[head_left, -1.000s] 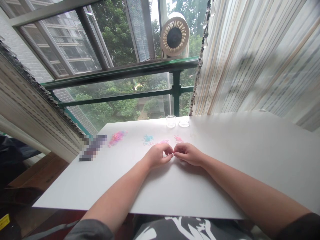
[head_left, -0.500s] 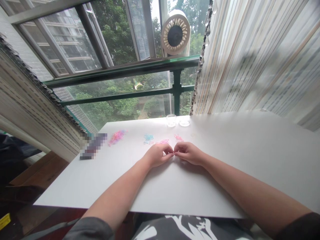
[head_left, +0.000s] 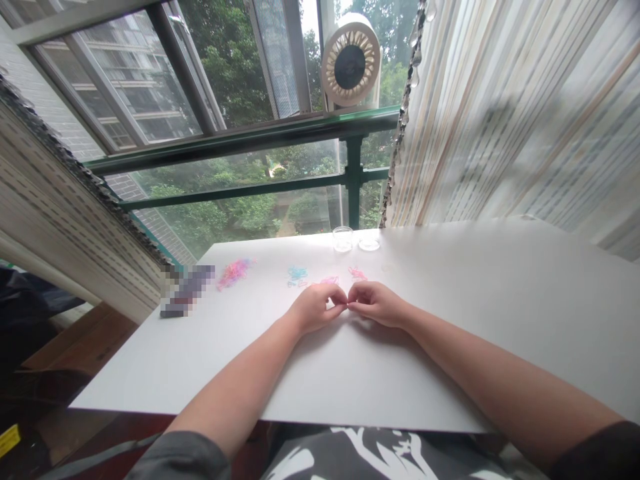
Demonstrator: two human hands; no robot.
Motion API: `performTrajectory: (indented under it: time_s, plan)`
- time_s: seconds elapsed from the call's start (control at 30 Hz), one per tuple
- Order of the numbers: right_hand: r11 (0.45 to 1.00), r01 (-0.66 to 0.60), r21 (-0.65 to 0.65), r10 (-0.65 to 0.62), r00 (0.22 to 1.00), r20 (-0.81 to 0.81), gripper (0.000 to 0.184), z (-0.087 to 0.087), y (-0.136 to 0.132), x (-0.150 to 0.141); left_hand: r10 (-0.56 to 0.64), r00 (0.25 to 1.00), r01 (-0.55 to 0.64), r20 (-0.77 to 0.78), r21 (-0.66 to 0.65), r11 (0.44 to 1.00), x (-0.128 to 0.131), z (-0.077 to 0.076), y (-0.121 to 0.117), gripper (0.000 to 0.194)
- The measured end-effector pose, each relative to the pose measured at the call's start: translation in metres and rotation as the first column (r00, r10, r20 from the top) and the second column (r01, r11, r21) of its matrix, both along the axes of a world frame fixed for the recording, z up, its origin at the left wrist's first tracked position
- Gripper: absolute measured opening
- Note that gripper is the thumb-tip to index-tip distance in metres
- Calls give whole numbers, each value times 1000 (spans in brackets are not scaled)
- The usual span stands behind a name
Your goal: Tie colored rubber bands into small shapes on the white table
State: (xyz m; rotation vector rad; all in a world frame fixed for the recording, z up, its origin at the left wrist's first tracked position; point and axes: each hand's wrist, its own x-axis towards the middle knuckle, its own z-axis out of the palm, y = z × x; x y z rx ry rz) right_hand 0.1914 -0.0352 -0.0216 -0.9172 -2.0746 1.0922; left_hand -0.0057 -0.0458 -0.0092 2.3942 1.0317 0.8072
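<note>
My left hand (head_left: pixel 319 307) and my right hand (head_left: pixel 376 304) meet fingertip to fingertip over the white table (head_left: pixel 370 380). Both are closed in a pinch; whatever lies between the fingertips is too small to make out. Just beyond my left hand is a small pink pile (head_left: pixel 329 281), partly covered by it. Another small pink pile (head_left: pixel 357 273) lies behind my right hand. Farther left sits a light blue pile (head_left: pixel 297 274) of tiny looped pieces, perhaps small elastic bands. A larger mixed pile (head_left: pixel 234 274), mostly pink with some purple and orange, lies at the far left.
A clear round container (head_left: pixel 343 239) stands at the table's back edge, beside a clear shallow lid or dish (head_left: pixel 369 245). A blurred dark object (head_left: pixel 188 291) lies at the left edge. Curtains (head_left: pixel 500 113) hang at both sides; a white fan (head_left: pixel 351 61) is by the window.
Both hands stay pinched together in almost the same place. The whole view has shifted very slightly; the piles and containers have not moved on the table.
</note>
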Motion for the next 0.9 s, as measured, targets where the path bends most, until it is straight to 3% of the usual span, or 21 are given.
performTrajectory:
  time_s: [0.5, 0.9]
  plan:
    - [997, -21, -73, 20, 1000, -14, 24, 0, 0, -1, -16, 1000, 16, 6, 94, 995, 0, 3, 0, 6]
    - [992, -47, -118, 41, 998, -54, 21, 1, -1, -1, -13, 1000, 13, 2, 21, 1000, 0, 1, 0, 6]
